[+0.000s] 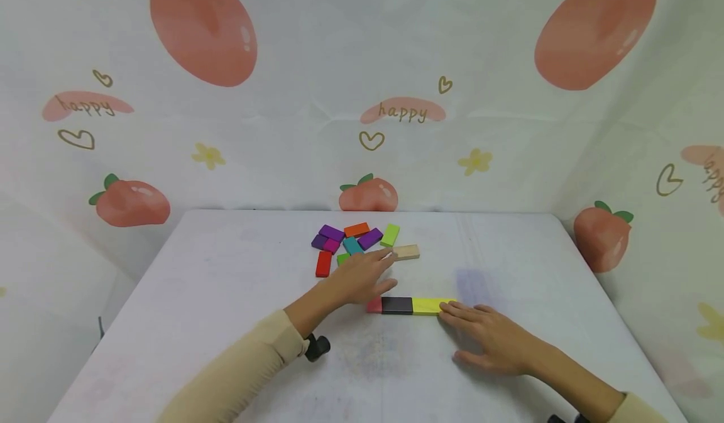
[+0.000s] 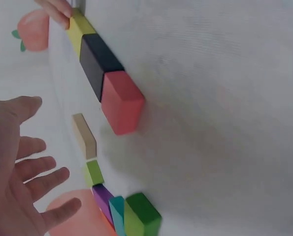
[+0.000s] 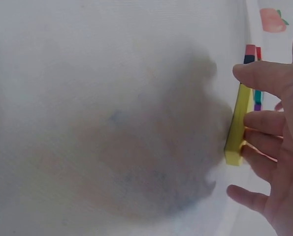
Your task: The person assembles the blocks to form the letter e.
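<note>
A row of flat blocks lies end to end on the table: a pinkish-red block, a black block and a yellow block. My right hand rests its straight fingertips on the yellow block's right end, thumb spread apart. Above the table, beyond the row, my left hand reaches with spread fingers and holds nothing. Its fingertips are nearest the plain wooden block; in the left wrist view, a gap shows between that hand and the wooden block.
Behind my left hand lies a loose group of blocks: a red block, an orange block, a light green block, a teal block and several purple ones. My left forearm partly hides a green block. A printed cloth hangs behind the table.
</note>
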Available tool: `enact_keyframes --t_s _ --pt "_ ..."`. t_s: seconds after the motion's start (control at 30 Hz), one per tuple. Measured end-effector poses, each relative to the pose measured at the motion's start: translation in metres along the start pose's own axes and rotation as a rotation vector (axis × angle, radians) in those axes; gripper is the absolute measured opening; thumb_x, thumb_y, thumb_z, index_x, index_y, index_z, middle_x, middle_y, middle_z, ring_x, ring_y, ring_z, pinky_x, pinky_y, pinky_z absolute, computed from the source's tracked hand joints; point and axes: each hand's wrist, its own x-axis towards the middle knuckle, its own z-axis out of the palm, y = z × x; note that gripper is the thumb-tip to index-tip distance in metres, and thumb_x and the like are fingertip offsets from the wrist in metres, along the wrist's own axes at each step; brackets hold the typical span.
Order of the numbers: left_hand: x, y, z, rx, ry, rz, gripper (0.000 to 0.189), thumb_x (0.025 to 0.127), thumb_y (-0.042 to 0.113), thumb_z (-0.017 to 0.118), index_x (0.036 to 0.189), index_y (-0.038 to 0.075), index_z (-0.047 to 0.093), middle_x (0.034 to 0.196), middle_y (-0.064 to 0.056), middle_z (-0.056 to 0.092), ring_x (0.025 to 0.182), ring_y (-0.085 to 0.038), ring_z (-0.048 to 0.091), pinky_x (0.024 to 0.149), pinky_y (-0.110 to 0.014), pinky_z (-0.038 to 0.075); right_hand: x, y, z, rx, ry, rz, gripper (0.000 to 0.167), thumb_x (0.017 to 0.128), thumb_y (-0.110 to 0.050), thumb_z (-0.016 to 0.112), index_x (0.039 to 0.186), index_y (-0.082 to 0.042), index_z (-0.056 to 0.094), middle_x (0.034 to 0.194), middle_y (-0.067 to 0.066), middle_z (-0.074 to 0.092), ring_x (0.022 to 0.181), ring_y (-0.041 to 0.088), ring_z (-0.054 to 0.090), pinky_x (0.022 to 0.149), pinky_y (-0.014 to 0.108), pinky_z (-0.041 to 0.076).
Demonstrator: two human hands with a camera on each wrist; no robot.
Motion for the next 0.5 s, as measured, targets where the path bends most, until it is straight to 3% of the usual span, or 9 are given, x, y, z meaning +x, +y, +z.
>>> enact_keyframes --t_s 0.23,0.5 --pt "0.03 0.016 0.005 0.01 -0.066 -0.09 0.061 0.1 0.046 0.053 0.151 0.016 0.044 0.154 -0.002 0.045 0.138 -0.021 0.046 0.108 -0.048 0.042 0.0 0.001 -0.003 0.001 0.005 -0.014 0.063 0.09 -0.04 0.071 0.142 -0.008 0.055 0.147 0.009 0.052 0.13 0.027 0.054 0.093 0.052 0.051" --pt "0.051 0.03 0.021 0.0 -0.059 -0.177 0.06 0.099 0.047 0.054 0.15 0.018 0.045 0.153 -0.003 0.045 0.141 -0.021 0.041 0.111 -0.053 0.036 0.0 0.002 0.0 0.007 0.01 -0.014 0.063 0.09 -0.04 0.071 0.142 -0.008 0.055 0.147 0.008 0.052 0.132 0.027 0.053 0.093 0.052 0.05"
